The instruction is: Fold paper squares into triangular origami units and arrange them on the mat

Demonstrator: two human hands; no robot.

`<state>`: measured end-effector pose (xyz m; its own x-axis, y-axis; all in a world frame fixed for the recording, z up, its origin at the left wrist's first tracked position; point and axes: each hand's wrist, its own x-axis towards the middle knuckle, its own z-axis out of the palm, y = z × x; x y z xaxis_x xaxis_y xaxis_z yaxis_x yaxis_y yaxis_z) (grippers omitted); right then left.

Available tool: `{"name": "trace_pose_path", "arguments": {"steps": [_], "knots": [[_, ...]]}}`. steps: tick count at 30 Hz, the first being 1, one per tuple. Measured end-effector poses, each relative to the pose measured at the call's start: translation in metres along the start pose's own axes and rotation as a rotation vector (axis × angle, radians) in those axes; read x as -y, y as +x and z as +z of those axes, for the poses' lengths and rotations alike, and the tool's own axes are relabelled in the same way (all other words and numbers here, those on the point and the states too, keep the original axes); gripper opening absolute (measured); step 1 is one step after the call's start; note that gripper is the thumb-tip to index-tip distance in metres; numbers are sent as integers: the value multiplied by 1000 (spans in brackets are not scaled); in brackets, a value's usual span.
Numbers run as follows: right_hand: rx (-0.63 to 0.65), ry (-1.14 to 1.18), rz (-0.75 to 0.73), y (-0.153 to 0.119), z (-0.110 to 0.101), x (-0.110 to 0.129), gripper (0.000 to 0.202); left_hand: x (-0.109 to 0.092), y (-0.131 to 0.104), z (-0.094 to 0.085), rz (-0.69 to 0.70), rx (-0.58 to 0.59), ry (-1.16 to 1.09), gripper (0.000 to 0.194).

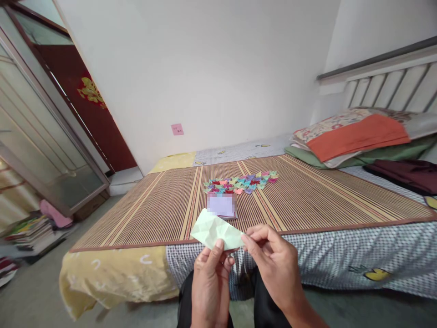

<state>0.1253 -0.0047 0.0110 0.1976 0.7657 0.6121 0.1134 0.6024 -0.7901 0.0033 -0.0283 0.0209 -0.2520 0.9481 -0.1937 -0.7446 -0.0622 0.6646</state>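
Observation:
A pale green sheet of creased, partly folded paper (218,230) is held up over the near edge of the bed. My left hand (213,269) grips its lower edge, thumb on top and fingers underneath. At the paper's right corner, my right hand (273,255) pinches it between thumb and forefinger. Just beyond the paper lies a stack of paper (222,205), its top blurred out. Behind that stack, several small folded paper pieces (239,183) in many colours sit in rows on the striped mat.
The striped mat (143,209) covers most of the bed. Pillows with an orange panel (358,136) and dark folded cloth (406,175) lie at the right. A checked sheet (324,255) hangs over the front edge. Books (32,232) are stacked at far left by a glass-panelled door (51,127).

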Motion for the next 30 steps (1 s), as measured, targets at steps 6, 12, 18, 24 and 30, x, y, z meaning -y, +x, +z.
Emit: {"name": "trace_pose_path", "arguments": {"steps": [6,12,18,24,30], "knots": [[-5,62,26,1,-11,-14,20,-1,8,-1,-9,-41,-2,36],[116,12,181,15,-32,-17,30,-5,17,-5,52,-79,61,36],[423,48,297,9,-13,-9,42,1,13,-3,93,-32,138,40],[390,-44,261,1,-4,-9,42,2,14,-6,115,-25,135,33],[374,-188,124,-5,-5,-18,40,3,21,-6,68,-92,-34,12]]}}
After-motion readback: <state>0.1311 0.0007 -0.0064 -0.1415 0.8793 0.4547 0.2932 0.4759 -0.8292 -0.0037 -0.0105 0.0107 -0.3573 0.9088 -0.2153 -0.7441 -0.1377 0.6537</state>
